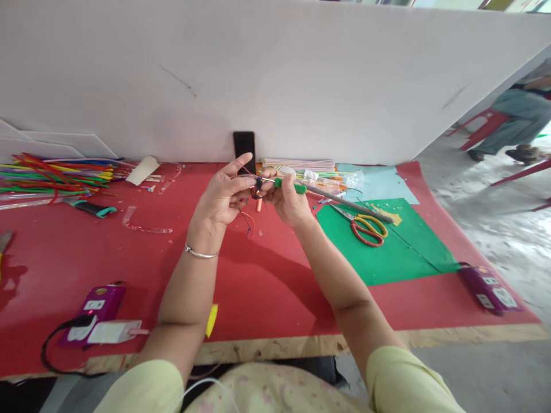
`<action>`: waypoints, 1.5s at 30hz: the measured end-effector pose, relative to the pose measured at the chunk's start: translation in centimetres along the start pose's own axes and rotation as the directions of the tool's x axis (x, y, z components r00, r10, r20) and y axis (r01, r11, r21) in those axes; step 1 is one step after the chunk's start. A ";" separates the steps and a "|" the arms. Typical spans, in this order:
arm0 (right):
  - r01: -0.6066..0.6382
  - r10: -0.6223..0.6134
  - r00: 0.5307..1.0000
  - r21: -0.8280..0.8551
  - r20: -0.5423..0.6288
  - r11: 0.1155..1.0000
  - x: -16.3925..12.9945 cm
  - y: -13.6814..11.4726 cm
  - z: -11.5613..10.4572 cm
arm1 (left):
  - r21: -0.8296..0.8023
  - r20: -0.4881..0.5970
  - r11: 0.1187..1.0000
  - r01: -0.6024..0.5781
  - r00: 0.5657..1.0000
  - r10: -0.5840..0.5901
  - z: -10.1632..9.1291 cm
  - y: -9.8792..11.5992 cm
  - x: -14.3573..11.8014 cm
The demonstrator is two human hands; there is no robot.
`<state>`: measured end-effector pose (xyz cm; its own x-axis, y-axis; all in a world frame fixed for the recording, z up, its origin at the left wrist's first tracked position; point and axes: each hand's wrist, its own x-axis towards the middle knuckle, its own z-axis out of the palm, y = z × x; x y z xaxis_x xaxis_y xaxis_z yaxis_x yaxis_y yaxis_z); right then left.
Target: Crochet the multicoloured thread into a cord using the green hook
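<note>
At frame centre, her left hand (224, 198) pinched a small dark bead (257, 183) while her right hand (286, 201) gripped a green-handled tool (290, 184), seemingly mid-threading, needing steady alignment next.

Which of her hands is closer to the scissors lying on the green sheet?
Right. The right hand is just left of the scissors, holding a green-handled tool; the left hand is farther left, beyond it.
</note>
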<state>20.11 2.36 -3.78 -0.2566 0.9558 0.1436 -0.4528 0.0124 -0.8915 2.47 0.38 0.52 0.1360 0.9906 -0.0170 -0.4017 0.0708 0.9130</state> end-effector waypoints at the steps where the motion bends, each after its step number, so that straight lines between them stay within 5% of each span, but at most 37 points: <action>1: 0.006 -0.006 1.000 -0.005 0.009 1.000 0.1 0.2 -0.1 | -0.003 0.004 1.000 0.009 1.000 -0.009 0.0 0.0 0.0; 12: 0.157 -0.146 0.973 -0.047 0.179 0.986 0.5 0.5 -2.0 | -0.025 0.012 0.998 0.050 0.999 -0.050 -0.4 0.1 0.1; 22: 0.126 -0.113 0.986 -0.104 0.122 0.987 0.4 0.1 -2.2 | 0.031 0.035 0.999 0.016 0.999 -0.017 -0.8 0.1 0.1; 38: 0.140 -0.119 0.975 -0.099 0.188 0.985 0.9 0.4 -3.0 | 0.042 0.019 0.999 -0.001 1.000 0.001 -0.8 0.4 -0.2; 45: 0.240 -0.202 0.942 -0.119 0.267 0.963 0.7 -0.4 -3.0 | 0.053 0.016 0.999 0.009 1.000 -0.009 -0.7 0.6 -0.2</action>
<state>22.67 3.87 -4.61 -0.3786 0.8198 0.4297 -0.3961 0.2761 -0.8757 1.55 0.28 0.77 0.1540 0.9879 -0.0192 -0.3521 0.0730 0.9331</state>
